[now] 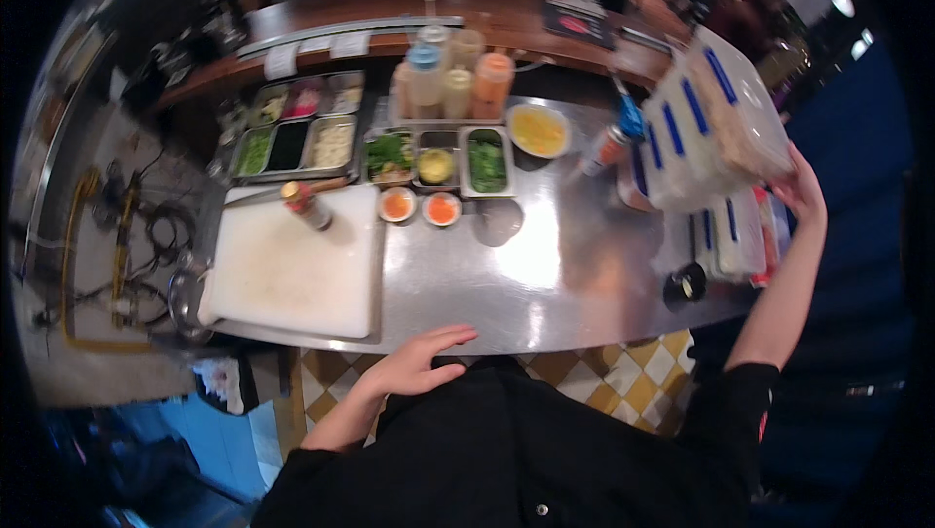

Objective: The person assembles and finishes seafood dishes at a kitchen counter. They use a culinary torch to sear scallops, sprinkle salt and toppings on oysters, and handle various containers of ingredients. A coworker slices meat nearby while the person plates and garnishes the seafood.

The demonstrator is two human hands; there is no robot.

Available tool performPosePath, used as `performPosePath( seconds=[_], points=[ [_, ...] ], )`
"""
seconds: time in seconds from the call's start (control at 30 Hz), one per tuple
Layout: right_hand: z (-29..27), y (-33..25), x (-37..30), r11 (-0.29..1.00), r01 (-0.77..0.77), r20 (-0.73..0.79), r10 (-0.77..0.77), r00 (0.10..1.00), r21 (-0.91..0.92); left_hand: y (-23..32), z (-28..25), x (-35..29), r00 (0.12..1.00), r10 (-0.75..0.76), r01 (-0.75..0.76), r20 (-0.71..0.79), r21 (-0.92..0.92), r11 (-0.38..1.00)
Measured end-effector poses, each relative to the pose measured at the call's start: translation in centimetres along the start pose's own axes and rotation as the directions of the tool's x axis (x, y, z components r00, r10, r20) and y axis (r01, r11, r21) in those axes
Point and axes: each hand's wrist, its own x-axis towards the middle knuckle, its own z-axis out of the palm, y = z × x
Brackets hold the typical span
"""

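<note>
My right hand (806, 192) is at the near right end of a tall stack of clear plastic food containers (703, 133) with blue clips, its fingers around the edge of the top one. Part of its grip is hidden. The stack looks tilted toward the left. My left hand (421, 360) hovers at the near edge of the steel counter (448, 284), fingers stretched out, thumb apart, holding nothing. To its left lies a white cutting board (292, 270); a bottle with a red and yellow cap (304, 205) stands on it, and a knife (287, 191) rests along its far edge.
Two small bowls of orange stuff (441, 208) stand beside the board. Behind are metal pans of greens (487, 161), squeeze bottles (456, 90) and a bowl of yellow food (538, 131). More clipped containers (735, 236) and a small black bowl (686, 282) sit right.
</note>
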Motion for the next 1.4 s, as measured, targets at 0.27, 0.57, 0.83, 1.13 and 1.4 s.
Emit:
performPosePath(
  seconds=[0.27, 0.57, 0.83, 1.13, 1.4],
  points=[
    [-1.8, 2.3, 0.8, 0.892, 0.085, 0.065, -0.126, 0.99, 0.444, -0.6, -3.2, -1.7, 0.952, 0.098, -0.09, -0.292, 0.04, 0.995],
    [-2.8, 2.8, -0.2, 0.82, 0.066, 0.031, -0.101, 0.994, 0.569, -12.0, -19.7, 0.2, 0.03, 0.39, 0.457, -0.92, 0.36, 0.813],
    [0.2, 4.8, -5.4, 0.834, 0.156, -0.145, -0.093, 0.985, 0.529, -8.7, -25.8, 4.7, 0.46, 0.082, 0.277, -0.884, 0.23, 0.933],
    [2.1, 3.8, -11.8, 0.817, 0.195, -0.148, -0.136, 0.98, 0.543, -9.8, -31.3, 23.9, 0.572, 0.185, 0.133, -0.799, 0.313, 0.94],
    [3.2, 0.7, -19.7, 0.737, 0.377, -0.179, -0.336, 0.925, 0.561, -14.6, -33.4, 28.1, 0.685, 0.148, 0.144, -0.714, 0.332, 0.932]
  ],
)
